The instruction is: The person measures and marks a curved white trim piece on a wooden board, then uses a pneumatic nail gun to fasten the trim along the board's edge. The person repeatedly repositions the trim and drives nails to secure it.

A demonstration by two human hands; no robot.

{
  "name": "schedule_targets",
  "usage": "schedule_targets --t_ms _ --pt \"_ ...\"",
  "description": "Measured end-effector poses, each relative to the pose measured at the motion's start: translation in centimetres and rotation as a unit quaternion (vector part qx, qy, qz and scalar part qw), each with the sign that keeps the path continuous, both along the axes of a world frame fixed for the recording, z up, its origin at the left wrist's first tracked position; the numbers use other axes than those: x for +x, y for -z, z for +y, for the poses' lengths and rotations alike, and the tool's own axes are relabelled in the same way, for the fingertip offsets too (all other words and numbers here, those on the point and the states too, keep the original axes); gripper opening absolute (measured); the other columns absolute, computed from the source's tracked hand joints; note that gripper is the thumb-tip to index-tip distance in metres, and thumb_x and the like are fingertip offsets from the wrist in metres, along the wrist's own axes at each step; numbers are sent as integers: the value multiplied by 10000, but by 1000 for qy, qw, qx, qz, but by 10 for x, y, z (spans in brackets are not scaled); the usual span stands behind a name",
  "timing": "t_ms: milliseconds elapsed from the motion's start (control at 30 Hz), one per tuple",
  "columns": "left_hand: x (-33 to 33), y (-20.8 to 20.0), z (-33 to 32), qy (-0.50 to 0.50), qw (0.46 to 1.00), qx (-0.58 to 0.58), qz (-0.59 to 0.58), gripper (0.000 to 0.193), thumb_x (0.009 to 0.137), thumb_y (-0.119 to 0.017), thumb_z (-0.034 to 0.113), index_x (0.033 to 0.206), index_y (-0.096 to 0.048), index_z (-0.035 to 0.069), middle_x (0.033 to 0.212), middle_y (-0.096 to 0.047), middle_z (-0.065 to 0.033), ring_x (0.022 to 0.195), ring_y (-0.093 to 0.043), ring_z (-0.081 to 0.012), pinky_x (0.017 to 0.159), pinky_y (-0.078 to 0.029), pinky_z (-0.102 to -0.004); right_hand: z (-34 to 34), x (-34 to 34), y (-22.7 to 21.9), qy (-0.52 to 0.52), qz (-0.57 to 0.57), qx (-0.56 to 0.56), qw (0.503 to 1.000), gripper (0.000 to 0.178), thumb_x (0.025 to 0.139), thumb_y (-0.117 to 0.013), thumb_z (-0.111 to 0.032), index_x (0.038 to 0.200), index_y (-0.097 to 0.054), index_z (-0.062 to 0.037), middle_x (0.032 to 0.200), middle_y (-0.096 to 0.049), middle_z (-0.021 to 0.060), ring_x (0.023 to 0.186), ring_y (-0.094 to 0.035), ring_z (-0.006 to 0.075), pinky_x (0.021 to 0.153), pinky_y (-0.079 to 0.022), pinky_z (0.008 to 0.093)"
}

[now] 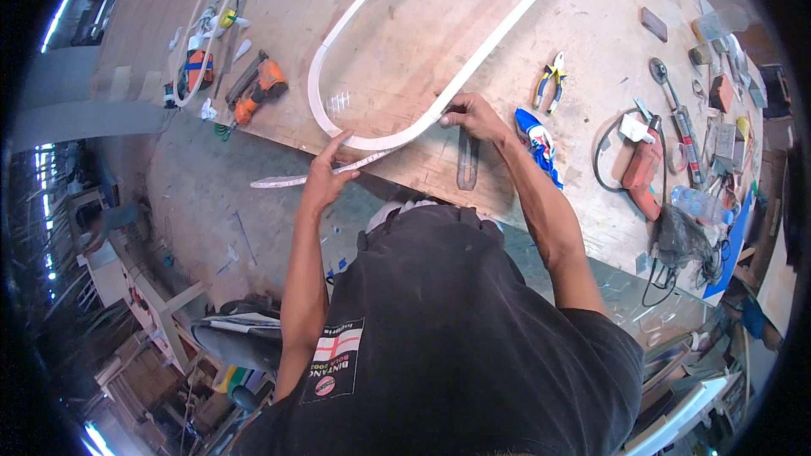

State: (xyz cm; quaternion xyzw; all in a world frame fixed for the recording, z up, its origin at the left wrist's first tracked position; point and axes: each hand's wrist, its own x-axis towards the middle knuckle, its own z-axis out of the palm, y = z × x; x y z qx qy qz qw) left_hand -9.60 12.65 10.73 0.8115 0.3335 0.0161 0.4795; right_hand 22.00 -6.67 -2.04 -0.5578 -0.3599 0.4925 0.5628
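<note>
While clamping narrow white marked tape (pixel 283 182) in left hand (pixel 321 176), touches flat white U-shaped strip (pixel 372 143) with right hand (pixel 480 118), cannot tell if pinching; bend between grips, long axis ahead and rightward.

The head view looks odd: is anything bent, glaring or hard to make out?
Head view: the workbench looks bowed toward the picture's rim; head view: bright streaks glare at the left edge; head view: left hand and right hand show clearly, ticks on the marked strip do not.
</note>
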Motion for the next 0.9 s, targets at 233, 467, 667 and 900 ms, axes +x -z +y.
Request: schedule_targets --t_ms 233,467,667,900 --pt "-2 5 0 -18 999 -27 -3 959 717 -902 -24 1579 -532 178 1488 -631 -82 1051 -685 -209 1036 -537 -369 12 2 -15 -60 -53 22 997 323 851 -804 4 1174 -801 -10 1042 -798 59 1007 -713 186 963 -557 343" --pt "2 5 -7 -49 998 -29 -5 918 750 -909 15 1575 -529 143 1504 -610 -94 1049 -674 -208 1019 -542 -366 19 0 -11 -66 -16 43 997 357 806 -814 24 1161 -805 -17 1138 -794 72 1120 -701 210 1060 -527 361" --pt "4 9 -11 -68 998 -4 20 879 768 -931 92 1559 -549 137 1453 -617 -154 1065 -680 -220 984 -551 -364 24 2 -8 -69 -57 80 993 330 839 -797 50 1164 -792 -7 1092 -799 48 1075 -708 177 1038 -536 342" --pt "18 -2 -27 -63 981 166 82 903 725 -984 265 1523 -583 132 1517 -525 -149 1308 -559 -329 1075 -485 -441 23 3 0 -80 -52 77 992 399 818 -823 9 1213 -786 -33 1235 -778 96 1190 -691 243 1093 -515 379"
